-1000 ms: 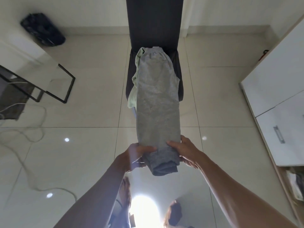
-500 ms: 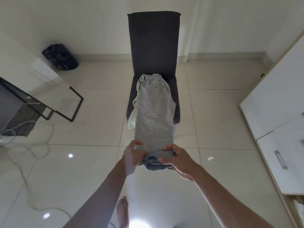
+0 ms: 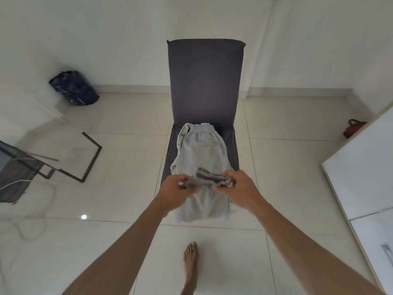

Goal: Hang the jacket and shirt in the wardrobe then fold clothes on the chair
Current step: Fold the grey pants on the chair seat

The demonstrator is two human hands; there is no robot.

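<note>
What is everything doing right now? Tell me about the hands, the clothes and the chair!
left hand: grips the cuff end of the grey pants
right hand: grips the same end
grey pants: stretched over the seat, cuff end lifted and bunched
pale green garment: crumpled under the pants
chair: upright, holding the clothes

Both hands, left (image 3: pixel 173 191) and right (image 3: pixel 238 189), are carrying the trousers' (image 3: pixel 200 150) cuffs up over the seat, folding the legs, previously hanging full length, double.
</note>
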